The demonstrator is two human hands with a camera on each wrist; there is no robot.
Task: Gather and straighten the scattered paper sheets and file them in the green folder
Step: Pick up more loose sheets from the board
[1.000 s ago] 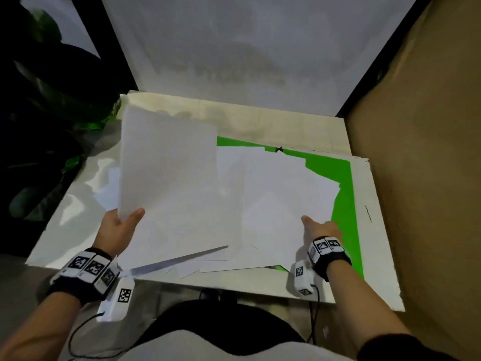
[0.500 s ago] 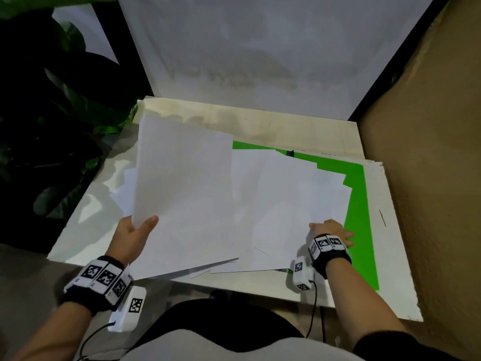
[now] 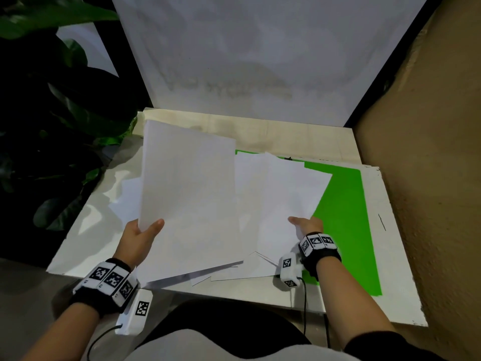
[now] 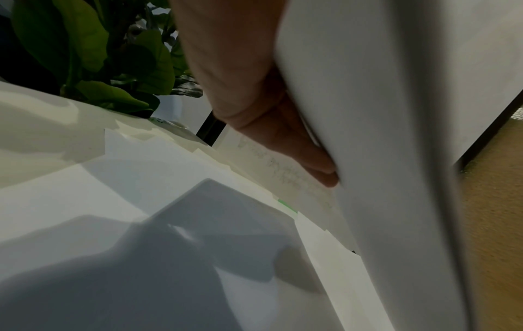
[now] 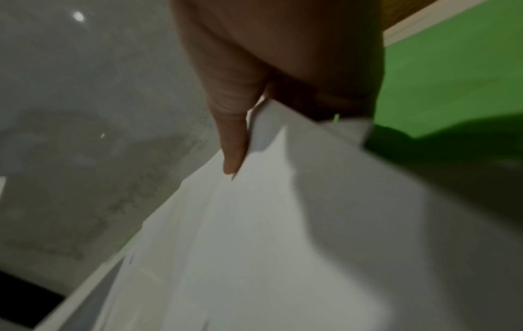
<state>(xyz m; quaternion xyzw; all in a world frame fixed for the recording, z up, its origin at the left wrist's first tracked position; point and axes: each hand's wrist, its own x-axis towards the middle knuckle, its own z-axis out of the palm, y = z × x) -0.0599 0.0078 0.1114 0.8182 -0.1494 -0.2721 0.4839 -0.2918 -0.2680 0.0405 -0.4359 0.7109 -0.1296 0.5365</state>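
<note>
My left hand (image 3: 145, 230) grips a raised stack of white sheets (image 3: 190, 199) by its left edge, thumb on top and fingers (image 4: 319, 165) underneath. My right hand (image 3: 304, 224) pinches the edge of another white sheet (image 3: 291, 194), thumb (image 5: 234, 143) on top, and lifts it off the pile. More white sheets (image 3: 250, 267) lie fanned out on the table under both. The green folder (image 3: 343, 217) lies open flat at the right, partly covered by paper.
The white tabletop (image 3: 86, 238) ends at a near edge by my lap. A dark leafy plant (image 3: 59, 131) stands off the left side. A white board (image 3: 260, 61) rises at the back and a brown wall (image 3: 429, 178) closes the right side.
My right hand has taken hold of a sheet and lifted its right edge off the folder, baring more green. The left hand keeps its stack raised.
</note>
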